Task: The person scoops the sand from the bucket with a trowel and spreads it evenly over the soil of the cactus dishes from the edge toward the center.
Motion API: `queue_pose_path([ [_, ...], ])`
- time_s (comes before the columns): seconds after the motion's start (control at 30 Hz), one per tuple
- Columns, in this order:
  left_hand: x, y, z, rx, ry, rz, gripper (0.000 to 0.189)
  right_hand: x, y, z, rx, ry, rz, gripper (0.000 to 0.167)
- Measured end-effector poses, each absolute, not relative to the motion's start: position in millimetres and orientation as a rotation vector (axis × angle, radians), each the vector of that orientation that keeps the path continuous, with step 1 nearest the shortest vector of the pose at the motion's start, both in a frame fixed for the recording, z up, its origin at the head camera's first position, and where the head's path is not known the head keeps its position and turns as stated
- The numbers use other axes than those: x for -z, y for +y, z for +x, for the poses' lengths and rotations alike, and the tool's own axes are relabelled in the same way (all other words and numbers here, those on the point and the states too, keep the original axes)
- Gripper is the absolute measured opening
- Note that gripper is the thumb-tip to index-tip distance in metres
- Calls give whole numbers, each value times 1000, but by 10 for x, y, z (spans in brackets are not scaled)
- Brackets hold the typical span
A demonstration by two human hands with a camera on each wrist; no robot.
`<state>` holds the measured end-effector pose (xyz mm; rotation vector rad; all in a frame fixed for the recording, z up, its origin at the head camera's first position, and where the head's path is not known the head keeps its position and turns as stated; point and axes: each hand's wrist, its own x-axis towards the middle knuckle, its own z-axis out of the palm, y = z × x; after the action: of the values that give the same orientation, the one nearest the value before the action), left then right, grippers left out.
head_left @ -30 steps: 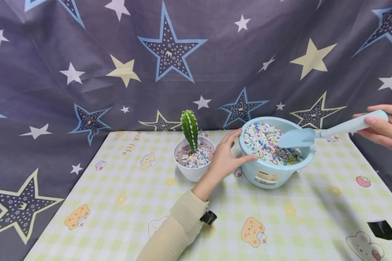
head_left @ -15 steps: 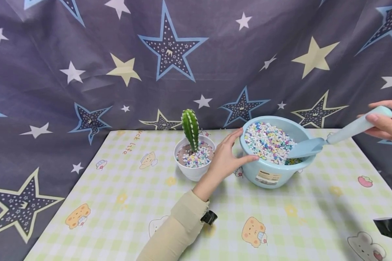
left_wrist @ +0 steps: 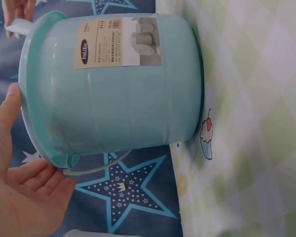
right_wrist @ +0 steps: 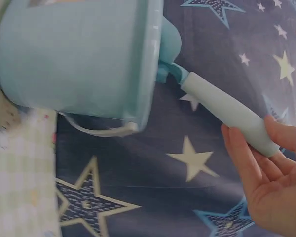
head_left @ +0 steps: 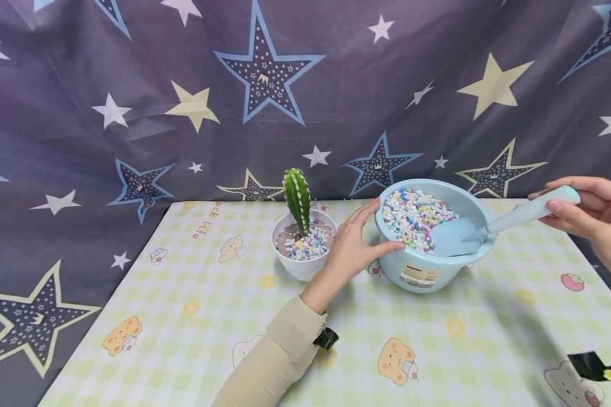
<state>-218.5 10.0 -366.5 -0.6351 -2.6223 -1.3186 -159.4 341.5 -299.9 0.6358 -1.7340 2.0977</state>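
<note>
A light blue plastic bucket (head_left: 394, 265) holds many small coloured pebbles (head_left: 412, 212). My left hand (head_left: 348, 249) grips the bucket's left rim, thumb at the front and fingers farther back; in the left wrist view those fingers (left_wrist: 42, 175) bend near the handle joint. Between thumb and fingers, my right hand (head_left: 598, 212) pinches the end of a pale blue shovel (head_left: 521, 217). The shovel slants down over the right rim, its blade (head_left: 455, 236) lying inside the bucket against the pebbles. How deep the blade's edge sits is unclear.
Left of the bucket, close behind my left wrist, stands a white pot (head_left: 297, 268) with a green cactus (head_left: 297, 200) and some coloured pebbles on brown soil. A checked cloth covers the table (head_left: 183, 316). A star-patterned curtain (head_left: 336, 85) hangs behind.
The shovel blade first shifted right towards the rim, then moved left and lower among the pebbles. My right hand followed it, now farther left and lower. My left hand stayed on the bucket.
</note>
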Motion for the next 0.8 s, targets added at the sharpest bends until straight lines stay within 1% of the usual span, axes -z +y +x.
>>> queue_pose_path([
  [0.2, 3664, 110, -2179, 1236, -2630, -674, 91, 3251, 3317, -1562, -2213, -1675, 531, 26],
  [0.3, 3668, 118, -2177, 1190, -2633, -693, 91, 3339, 3253, -1554, -2263, -1672, 453, 28],
  [0.4, 3672, 123, -2181, 1157, -2631, -711, 90, 3365, 3179, -1559, -2238, -1719, 410, 28],
  [0.6, 3646, 130, -2177, 1124, -2639, -717, 92, 3333, 3133, -1575, -2212, -1753, 394, 22],
  [0.8, 3638, 138, -2165, 1133, -2643, -701, 93, 3437, 3077, -1497, -2359, -1595, 293, 27],
])
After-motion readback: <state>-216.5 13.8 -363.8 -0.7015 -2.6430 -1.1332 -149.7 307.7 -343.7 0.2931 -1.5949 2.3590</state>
